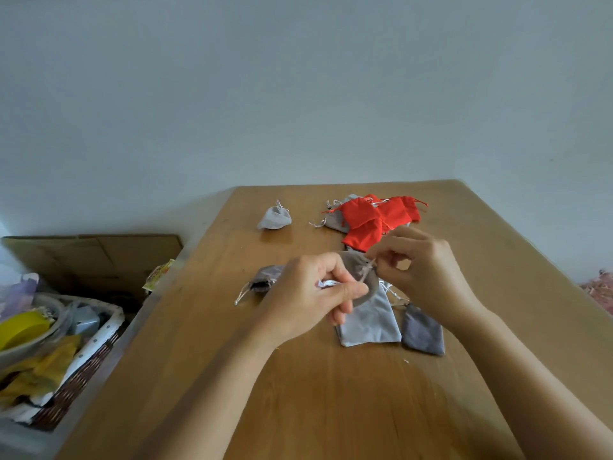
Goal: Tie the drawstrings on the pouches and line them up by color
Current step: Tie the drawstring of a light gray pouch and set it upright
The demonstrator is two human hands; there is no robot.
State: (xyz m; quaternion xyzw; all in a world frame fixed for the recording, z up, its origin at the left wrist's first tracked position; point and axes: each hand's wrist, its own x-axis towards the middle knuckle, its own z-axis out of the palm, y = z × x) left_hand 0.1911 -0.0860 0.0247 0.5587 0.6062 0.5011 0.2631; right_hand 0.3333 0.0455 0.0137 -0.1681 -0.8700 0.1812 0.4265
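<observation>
Drawstring [367, 267] knotting in progress on the brown-grey pouch [363, 287]. It's held up off the counter [298, 393] between both hands, I'd guess so the cords hang free. The left hand [308, 297] has its grip pinched on the pouch, and the right hand [428, 270] has its grip nipped on the cord end. It's too blurry to tell if a knot has formed. A pale grey pouch [368, 323] and a dark grey pouch [423, 330] lie flat below, partly covered. The red pouches [374, 217] are heaped further back. One tied pale pouch [274, 218] sits alone, maybe starting a row.
</observation>
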